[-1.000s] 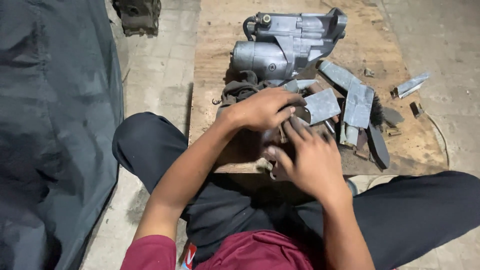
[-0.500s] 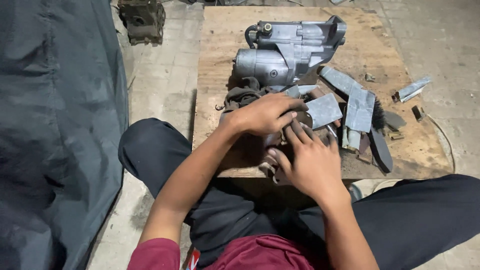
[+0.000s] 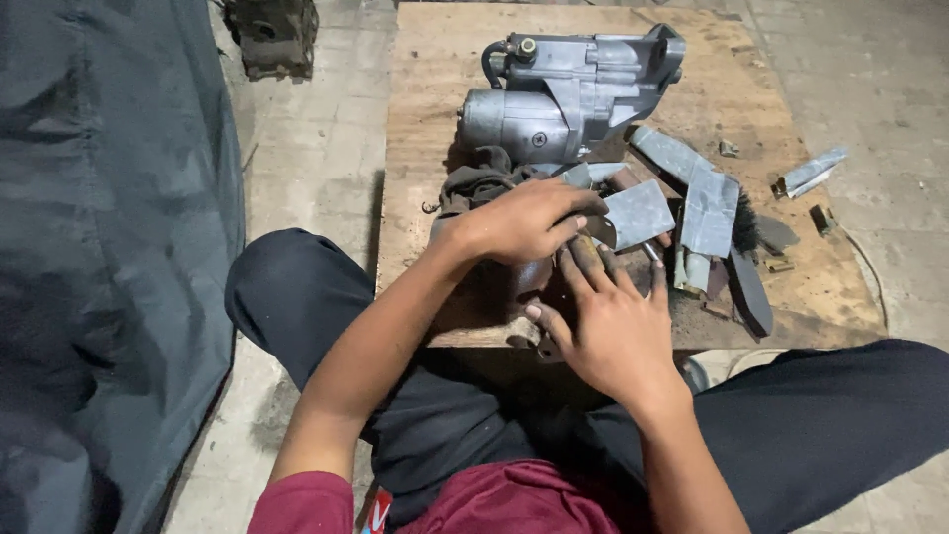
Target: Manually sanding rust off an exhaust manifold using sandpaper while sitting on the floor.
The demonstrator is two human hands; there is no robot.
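Head view: against a second ago both hands have barely moved, left hand [image 3: 524, 222] curled over a dark rusty part [image 3: 585, 255] just below the grey starter motor [image 3: 563, 94], right hand [image 3: 608, 321] fingers spread against it, so the work continues unchanged.

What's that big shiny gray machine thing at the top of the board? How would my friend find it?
Look at the square wooden board on the floor. At its far edge, beyond both hands, lies the gray metal motor. It is the biggest, roundest piece there; the metal pieces beside it are flat strips.
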